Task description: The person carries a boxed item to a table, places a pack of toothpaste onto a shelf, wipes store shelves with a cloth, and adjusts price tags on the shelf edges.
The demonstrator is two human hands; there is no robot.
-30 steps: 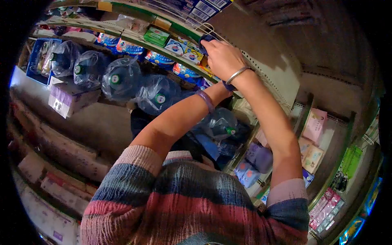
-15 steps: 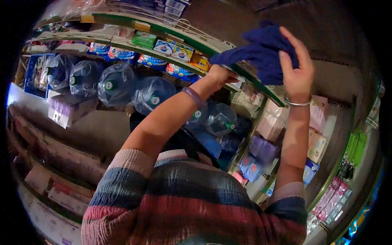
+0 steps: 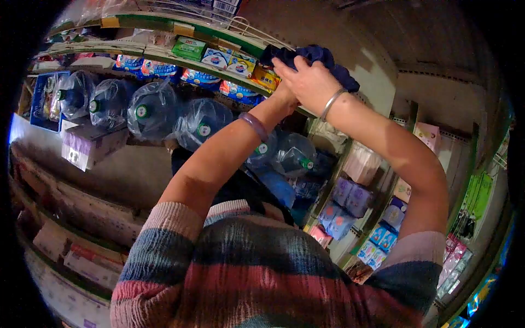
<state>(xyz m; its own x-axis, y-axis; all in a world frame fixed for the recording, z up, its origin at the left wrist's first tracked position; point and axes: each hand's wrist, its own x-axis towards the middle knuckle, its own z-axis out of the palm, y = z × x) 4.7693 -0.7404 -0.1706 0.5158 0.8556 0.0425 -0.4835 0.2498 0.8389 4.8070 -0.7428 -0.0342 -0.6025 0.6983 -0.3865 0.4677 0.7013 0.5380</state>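
Plainly, both hands meet at the upper shelf (image 3: 210,34), toward the right part of its front edge. The right hand (image 3: 314,82), with a silver bangle (image 3: 330,104) at the wrist, lies over a dark blue cloth (image 3: 317,53), fingers somewhat spread on it; I cannot tell whether they grip it. The cloth is bunched up beside that edge, its folds showing beyond the fingertips and out past the knuckles.

The left hand (image 3: 287,98) is just below, overlapped by the right one (its fingers are mostly hidden, so whether they grasp anything I cannot tell). A purple bangle (image 3: 255,125) circles that forearm.

Near the left hand, an orange box (image 3: 264,78) sits at the right end of a row on the tier below, followed leftward by a yellow box (image 3: 241,64), a white box (image 3: 217,58) and a green box (image 3: 189,48). Blue bags (image 3: 158,70) line the space under that tier. Lower down stand wrapped jugs (image 3: 153,113) with green caps, a carton (image 3: 90,145) in front of them and a blue crate (image 3: 39,104) at the row's left end.
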